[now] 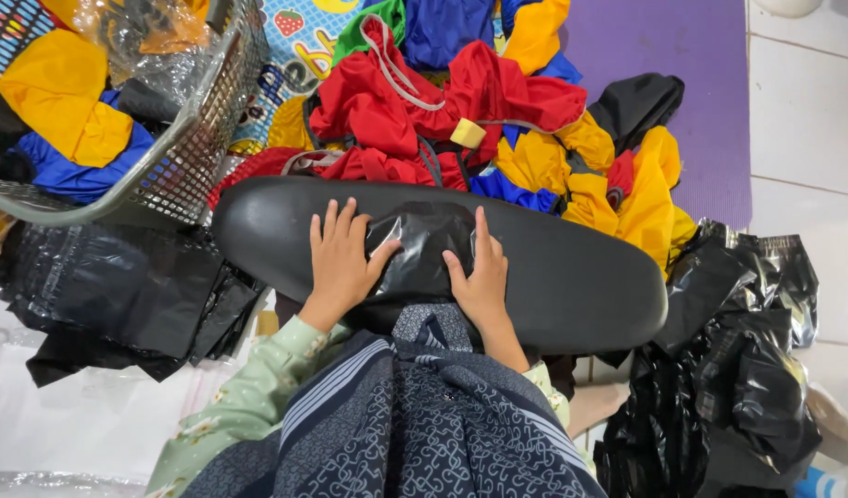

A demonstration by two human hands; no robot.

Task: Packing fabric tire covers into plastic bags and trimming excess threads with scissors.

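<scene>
Black plastic bag [422,247]: lying flat on a black oval board [572,277]. Left hand [343,260] and right hand [482,277]: fingers spread, palms pressing the bag's opposite edges, gripping nothing.

2 hands [341,263] pressing black bag [422,247], cushion [572,267]

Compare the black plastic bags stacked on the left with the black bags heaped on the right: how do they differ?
The left stack of bags lies flat and fairly neat, in layers beside the wire basket; the right heap of bags is crumpled and bulging. The left stack looks matte with few creases; the right heap shows many glossy wrinkles. Both are black plastic and lie on the floor, apart from the left hand and right hand, which press a similar bag.
</scene>
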